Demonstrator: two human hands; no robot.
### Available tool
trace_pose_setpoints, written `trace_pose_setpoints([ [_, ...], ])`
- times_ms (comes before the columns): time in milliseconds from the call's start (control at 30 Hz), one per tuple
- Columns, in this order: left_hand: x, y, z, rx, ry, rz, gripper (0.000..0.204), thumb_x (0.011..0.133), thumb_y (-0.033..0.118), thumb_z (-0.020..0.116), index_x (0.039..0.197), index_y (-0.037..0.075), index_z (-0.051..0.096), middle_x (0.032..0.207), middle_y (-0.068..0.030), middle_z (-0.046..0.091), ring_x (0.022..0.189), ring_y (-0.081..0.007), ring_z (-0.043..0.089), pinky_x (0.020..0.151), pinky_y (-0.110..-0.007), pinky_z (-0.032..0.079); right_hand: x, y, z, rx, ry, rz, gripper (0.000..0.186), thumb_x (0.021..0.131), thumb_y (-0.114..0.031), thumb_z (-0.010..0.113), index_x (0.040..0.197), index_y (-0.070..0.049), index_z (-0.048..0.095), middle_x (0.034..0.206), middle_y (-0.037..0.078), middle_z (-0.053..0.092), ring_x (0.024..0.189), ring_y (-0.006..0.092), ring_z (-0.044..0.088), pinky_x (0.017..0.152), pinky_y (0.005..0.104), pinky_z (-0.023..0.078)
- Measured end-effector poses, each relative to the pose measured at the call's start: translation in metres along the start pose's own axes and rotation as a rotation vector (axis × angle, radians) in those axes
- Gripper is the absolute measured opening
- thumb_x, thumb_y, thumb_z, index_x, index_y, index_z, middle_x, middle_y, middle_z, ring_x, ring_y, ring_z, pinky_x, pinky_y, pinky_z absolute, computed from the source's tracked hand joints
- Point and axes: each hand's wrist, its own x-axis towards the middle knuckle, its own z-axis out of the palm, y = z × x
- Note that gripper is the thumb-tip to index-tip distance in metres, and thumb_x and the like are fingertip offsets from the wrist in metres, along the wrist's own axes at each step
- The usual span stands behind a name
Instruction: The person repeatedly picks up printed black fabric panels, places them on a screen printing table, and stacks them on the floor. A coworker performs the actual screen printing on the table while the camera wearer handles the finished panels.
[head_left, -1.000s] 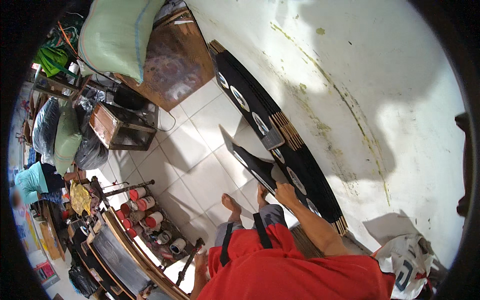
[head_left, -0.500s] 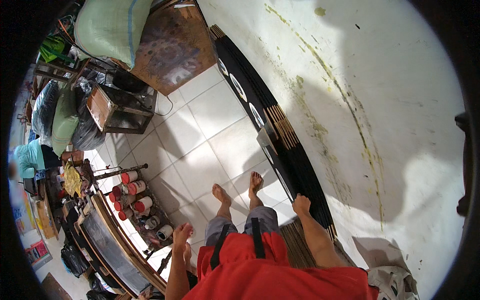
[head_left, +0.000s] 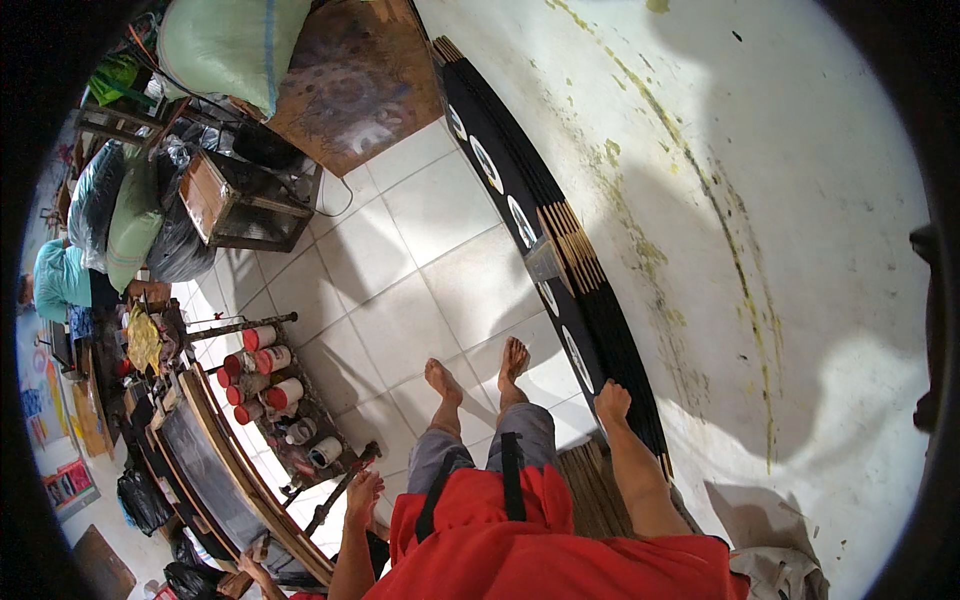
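Note:
A long row of black panels (head_left: pixel 590 300) with white round marks leans against a stained white wall (head_left: pixel 760 180). My right hand (head_left: pixel 612 400) grips the upper edge of the nearest black panel, close to the row's near end. My left hand (head_left: pixel 362 497) hangs beside my hip with the fingers apart and holds nothing. It is next to a dark wooden bar (head_left: pixel 335 505). My bare feet (head_left: pixel 478 368) stand on white floor tiles (head_left: pixel 400 290) just left of the panels. I wear a red shirt and grey shorts.
A low rack with several red-labelled cans (head_left: pixel 262 362) and a wooden-framed table (head_left: pixel 205 470) stand at the left. Beyond are a wooden crate (head_left: pixel 235 200), stuffed sacks (head_left: pixel 225 40), black bags and a brown patterned board (head_left: pixel 350 85). A person in teal (head_left: pixel 58 280) sits far left.
One second ago my right hand held a black panel tilted away from the row. Now that panel stands against the row, and my left hand has come into view.

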Motion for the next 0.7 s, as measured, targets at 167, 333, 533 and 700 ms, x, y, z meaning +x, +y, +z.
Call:
trace_pose_setpoints([
  [167,-0.003,0.029,0.013,-0.023,0.004,0.084,0.034,0.088,0.03,0.059,0.11,0.004,0.058,0.089,-0.0044,0.064,0.078,-0.0132,0.06,0.066,-0.027,0.043,0.004,0.003,0.002,-0.017,0.039,-0.022,0.017,0.077,-0.008,0.061,0.089,0.003,0.061,0.083,0.02,0.066,0.077,0.0318,0.067,0.067,0.039,0.055],
  [333,-0.005,0.032,0.019,-0.022,-0.005,0.095,0.04,0.087,0.032,0.059,0.113,0.002,0.057,0.094,-0.007,0.064,0.081,-0.015,0.061,0.069,-0.028,0.044,0.005,0.006,0.004,-0.014,0.108,-0.015,0.013,0.075,-0.008,0.063,0.082,0.003,0.061,0.078,0.019,0.066,0.072,0.0315,0.067,0.064,0.0391,0.055],
  [533,0.004,0.013,0.014,0.006,0.01,0.054,0.03,0.087,0.033,0.061,0.103,0.008,0.06,0.085,-0.0022,0.063,0.075,-0.0118,0.06,0.067,-0.029,0.047,0.015,0.011,0.0,-0.041,0.113,0.015,0.013,0.073,-0.009,0.065,0.081,0.001,0.061,0.077,0.018,0.067,0.071,0.0294,0.068,0.064,0.0379,0.055],
  [700,0.009,0.006,0.008,0.009,0.011,0.049,0.029,0.087,0.033,0.06,0.103,0.008,0.061,0.086,-0.0031,0.063,0.076,-0.0128,0.06,0.067,-0.029,0.047,0.018,0.013,-0.002,-0.055,0.117,0.037,0.016,0.072,-0.01,0.067,0.083,0.0,0.061,0.079,0.017,0.067,0.075,0.0294,0.067,0.067,0.0373,0.055],
])
